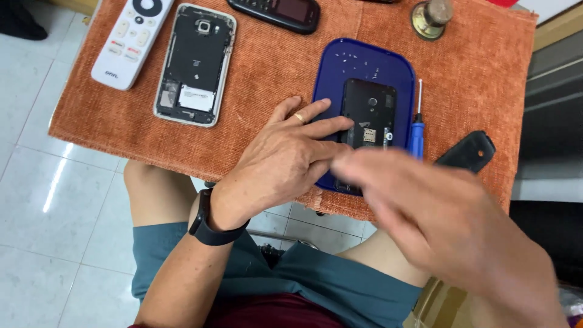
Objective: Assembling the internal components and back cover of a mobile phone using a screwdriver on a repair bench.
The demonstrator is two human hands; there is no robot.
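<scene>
Pressing flat, open left hand pins opened black phone on blue tray near tabletop's front edge; blurred right hand above, grip unclear. Orange cloth, white tiled floor.

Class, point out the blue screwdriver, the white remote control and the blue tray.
blue screwdriver [416, 138], head view, on its handle.
white remote control [129, 42], head view, mid-body.
blue tray [364, 56], head view, bare upper part.

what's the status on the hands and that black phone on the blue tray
Left hand flat, fingers on the opened black phone in the blue tray. Right hand blurred, empty, over tray's near edge. Blue screwdriver beside tray, untouched.
</scene>
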